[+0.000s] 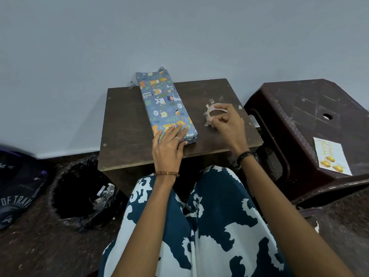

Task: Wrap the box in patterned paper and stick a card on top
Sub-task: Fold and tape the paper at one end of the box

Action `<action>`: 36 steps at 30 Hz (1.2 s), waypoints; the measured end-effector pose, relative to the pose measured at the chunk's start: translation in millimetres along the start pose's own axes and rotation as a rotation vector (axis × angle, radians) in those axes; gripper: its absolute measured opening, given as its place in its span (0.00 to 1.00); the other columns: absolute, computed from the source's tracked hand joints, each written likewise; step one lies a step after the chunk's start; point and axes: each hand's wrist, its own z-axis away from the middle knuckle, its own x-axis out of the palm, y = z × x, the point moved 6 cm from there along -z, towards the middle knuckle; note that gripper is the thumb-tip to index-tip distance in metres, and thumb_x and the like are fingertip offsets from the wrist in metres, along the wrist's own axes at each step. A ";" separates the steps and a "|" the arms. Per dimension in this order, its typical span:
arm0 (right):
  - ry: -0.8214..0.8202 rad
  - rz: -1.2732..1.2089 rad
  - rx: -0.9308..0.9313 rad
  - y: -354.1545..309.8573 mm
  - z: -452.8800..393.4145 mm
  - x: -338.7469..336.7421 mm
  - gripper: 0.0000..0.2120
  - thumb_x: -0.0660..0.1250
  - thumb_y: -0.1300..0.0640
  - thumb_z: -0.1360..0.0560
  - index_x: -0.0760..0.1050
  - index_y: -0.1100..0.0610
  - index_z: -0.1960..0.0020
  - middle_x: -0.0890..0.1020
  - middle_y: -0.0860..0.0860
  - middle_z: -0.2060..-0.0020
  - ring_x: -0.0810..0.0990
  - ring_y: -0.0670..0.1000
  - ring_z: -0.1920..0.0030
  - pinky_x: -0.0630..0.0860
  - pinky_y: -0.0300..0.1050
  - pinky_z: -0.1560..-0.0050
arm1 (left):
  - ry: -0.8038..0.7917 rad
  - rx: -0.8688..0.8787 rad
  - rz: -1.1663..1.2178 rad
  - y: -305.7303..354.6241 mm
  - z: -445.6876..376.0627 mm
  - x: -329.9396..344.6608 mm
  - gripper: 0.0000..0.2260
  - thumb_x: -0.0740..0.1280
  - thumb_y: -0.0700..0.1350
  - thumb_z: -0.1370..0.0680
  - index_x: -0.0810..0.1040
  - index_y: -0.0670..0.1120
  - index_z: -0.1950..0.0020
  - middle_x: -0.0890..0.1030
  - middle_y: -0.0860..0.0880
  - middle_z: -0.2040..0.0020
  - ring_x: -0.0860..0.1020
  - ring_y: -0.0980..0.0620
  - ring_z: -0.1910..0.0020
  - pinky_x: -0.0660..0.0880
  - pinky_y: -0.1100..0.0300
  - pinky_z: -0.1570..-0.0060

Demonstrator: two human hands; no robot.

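**Taping down the last fold before the card goes on**

Pressing flat on the near end of the wrapped box [166,105], your left hand [169,145] keeps its fingers straight, grip apart. The box lies lengthwise on the worktop [123,124], its far end past the back edge. Your right hand [229,126] pinches the tape roll [214,112] just beside it. By my reading, wrapping is nearly done: you need a strip pulled free for that near fold. The card [332,155] waits well apart on the stool [299,108].

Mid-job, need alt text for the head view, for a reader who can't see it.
Left hand presses flat on the wrapped box on a small table; right hand pinches a tape roll. The card lies on a stool to the right.
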 end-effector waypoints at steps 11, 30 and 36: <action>-0.060 0.409 0.015 27.9 2.0 8.5 0.08 0.73 0.57 0.30 0.76 0.55 0.54 0.79 0.50 0.59 0.77 0.48 0.56 0.72 0.41 0.56 | -0.017 -0.009 -0.007 -0.2 -0.1 1.3 0.18 0.70 0.43 0.30 0.79 0.49 0.40 0.80 0.50 0.40 0.77 0.50 0.39 0.58 0.56 0.35; 0.274 1.082 -0.357 13.5 42.5 1.8 0.04 0.69 0.65 0.34 0.77 0.58 0.65 0.75 0.56 0.59 0.60 0.53 0.57 0.63 0.50 0.58 | -0.015 0.007 -0.017 1.6 -0.1 0.9 0.18 0.71 0.42 0.31 0.80 0.48 0.41 0.80 0.49 0.41 0.77 0.50 0.40 0.58 0.55 0.35; 0.296 1.027 -0.330 1.0 36.8 1.6 0.16 0.66 0.72 0.39 0.77 0.56 0.57 0.76 0.56 0.53 0.68 0.57 0.55 0.62 0.49 0.57 | -0.007 0.011 -0.034 1.3 -0.9 0.3 0.18 0.69 0.42 0.31 0.80 0.49 0.41 0.80 0.49 0.41 0.78 0.50 0.40 0.58 0.56 0.36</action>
